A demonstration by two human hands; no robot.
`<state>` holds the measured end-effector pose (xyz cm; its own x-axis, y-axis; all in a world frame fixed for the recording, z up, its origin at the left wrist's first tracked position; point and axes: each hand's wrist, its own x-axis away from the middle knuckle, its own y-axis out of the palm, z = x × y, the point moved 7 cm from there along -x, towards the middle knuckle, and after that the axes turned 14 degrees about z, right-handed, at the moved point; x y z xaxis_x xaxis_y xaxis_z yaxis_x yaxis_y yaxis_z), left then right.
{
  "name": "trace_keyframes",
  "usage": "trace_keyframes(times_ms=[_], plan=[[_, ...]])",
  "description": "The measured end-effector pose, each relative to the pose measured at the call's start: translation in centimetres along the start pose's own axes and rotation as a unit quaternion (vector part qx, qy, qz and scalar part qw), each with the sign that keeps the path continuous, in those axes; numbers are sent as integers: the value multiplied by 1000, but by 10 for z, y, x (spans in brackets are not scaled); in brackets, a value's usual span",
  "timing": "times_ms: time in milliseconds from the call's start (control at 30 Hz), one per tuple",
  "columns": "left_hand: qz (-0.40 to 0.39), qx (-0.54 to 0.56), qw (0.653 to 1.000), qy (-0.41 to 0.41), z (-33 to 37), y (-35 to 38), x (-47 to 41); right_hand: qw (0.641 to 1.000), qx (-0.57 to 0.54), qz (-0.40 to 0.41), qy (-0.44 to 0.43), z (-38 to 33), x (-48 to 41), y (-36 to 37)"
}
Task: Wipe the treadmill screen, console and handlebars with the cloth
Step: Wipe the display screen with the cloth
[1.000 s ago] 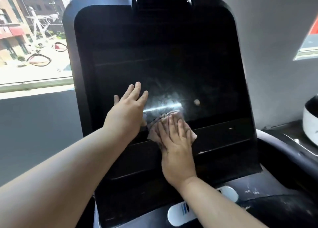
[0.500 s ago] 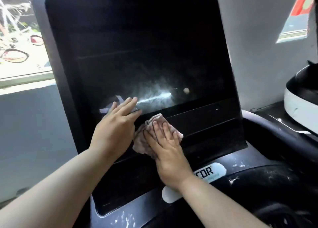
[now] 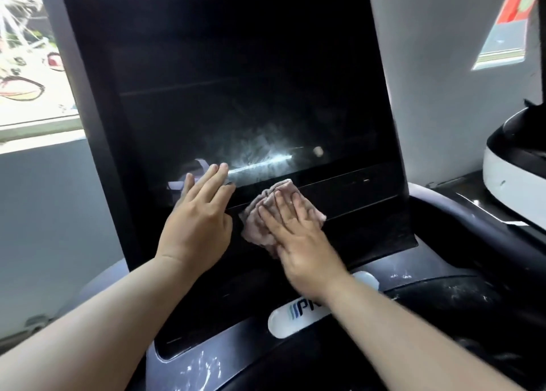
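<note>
Centre frame: right hand point(image 3: 298, 237), fingers flat and released, presses the crumpled pinkish cloth point(image 3: 251, 228) on the black band below the glossy black treadmill screen point(image 3: 251, 95). Left hand point(image 3: 201, 216) lies flat, fingers straight, beside it. Step, likely: lower-screen pass; smears show above. Next calls for sweeping rightward, then the scuffed dark console point(image 3: 206, 361). Handlebars hard to identify; screen top cut off.
</note>
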<state>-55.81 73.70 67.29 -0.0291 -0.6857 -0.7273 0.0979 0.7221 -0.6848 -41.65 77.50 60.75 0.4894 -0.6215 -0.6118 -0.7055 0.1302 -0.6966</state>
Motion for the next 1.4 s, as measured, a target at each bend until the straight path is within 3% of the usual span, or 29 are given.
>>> trace_keyframes(times_ms=[67,133,200,233,267,333,400,533,567,667,733,800,867,1000,1167,1267,1400], plan=[[-3,0,1000,9,0,-2,0,999,24,7,-25,34,-7,-22],[-2,-2,1000,17,1,-4,0,990,59,60,116,77,-20,-46],[4,-6,1000,12,2,-4,1,949,79,127,276,90,-25,-54],[7,-6,1000,5,3,-3,1,937,82,145,307,80,-25,-48],[10,-7,1000,-2,3,-2,2,940,85,146,298,64,-25,-36],[11,-14,1000,-16,3,2,3,971,70,128,188,19,-16,-9],[4,-18,1000,-24,2,6,6,994,46,60,82,-10,7,16],[-26,-25,999,-17,4,7,11,998,40,-21,-53,3,7,1],[-32,-30,999,-8,4,5,13,998,54,-19,-35,23,-4,-11],[-57,-48,997,15,4,0,23,983,68,61,160,82,-33,-55],[-66,-52,996,21,4,-1,27,963,80,91,239,79,-35,-50],[-65,-51,997,6,5,-2,28,970,77,85,213,46,-25,-27],[-60,-53,997,-9,8,-3,26,989,68,32,125,18,-2,-5],[-65,-65,996,-11,13,-2,28,992,114,-54,-25,32,11,-16],[-78,-83,993,-7,15,-1,27,984,165,-16,65,72,-58,-63],[-45,-75,996,-23,19,-1,14,980,160,7,118,71,-109,-74],[25,-31,999,-37,37,1,-27,994,5,-53,96,61,-125,-73]])
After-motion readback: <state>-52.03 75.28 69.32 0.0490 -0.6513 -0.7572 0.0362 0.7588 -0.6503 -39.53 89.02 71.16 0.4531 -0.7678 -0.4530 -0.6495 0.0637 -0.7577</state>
